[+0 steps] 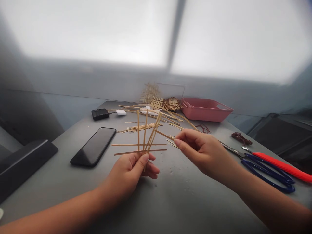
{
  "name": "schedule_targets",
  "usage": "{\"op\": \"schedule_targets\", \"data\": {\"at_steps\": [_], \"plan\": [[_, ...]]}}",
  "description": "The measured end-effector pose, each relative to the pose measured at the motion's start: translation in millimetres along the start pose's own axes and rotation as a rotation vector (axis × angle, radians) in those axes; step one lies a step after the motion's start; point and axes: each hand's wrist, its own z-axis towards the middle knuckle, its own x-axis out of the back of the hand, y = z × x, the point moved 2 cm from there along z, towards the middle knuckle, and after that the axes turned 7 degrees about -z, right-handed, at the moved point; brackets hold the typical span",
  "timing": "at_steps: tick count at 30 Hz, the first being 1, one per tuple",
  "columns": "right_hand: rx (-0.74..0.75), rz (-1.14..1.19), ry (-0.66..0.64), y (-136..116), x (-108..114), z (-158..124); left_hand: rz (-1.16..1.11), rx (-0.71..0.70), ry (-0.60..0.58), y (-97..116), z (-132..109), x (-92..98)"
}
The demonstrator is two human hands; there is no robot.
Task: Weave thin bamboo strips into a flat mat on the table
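My left hand (134, 165) is closed, thumb over fingers, on the lower ends of several thin bamboo strips (138, 130). Some of these strips stand upright and fan apart, while two others cross them sideways. To the right, my right hand (200, 152) pinches one end of a single bamboo strip (164, 134) between thumb and forefinger. Its far end points left and reaches the upright strips; whether it touches them I cannot tell. Behind the hands lies a bundle of loose bamboo strips (142, 127) on the grey table (170, 201).
A black phone (94, 146) lies left, with a black power bank (100, 114) and white case (121, 112) behind it. Woven pieces (172, 104) and a pink basket (207, 110) stand at the back. Blue-handled scissors (268, 172), a red-handled cutter (282, 164) and dark cord (241, 138) lie right.
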Motion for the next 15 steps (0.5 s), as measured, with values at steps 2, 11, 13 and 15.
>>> {"op": "schedule_targets", "data": {"at_steps": [2,11,13,15], "plan": [[-0.044,0.011,-0.03,0.3,0.4,-0.2,0.079,-0.022,0.026,-1.2,-0.9,0.5],[-0.173,0.113,-0.093,-1.4,0.3,-1.2,0.408,-0.247,0.075,-4.8,-2.1,9.4],[-0.126,0.127,-0.088,0.1,0.3,-0.4,0.419,-0.264,0.058,-1.7,-1.4,8.9],[-0.068,0.129,-0.08,4.1,0.3,2.0,0.34,-0.2,0.002,2.0,-1.2,6.4]]}}
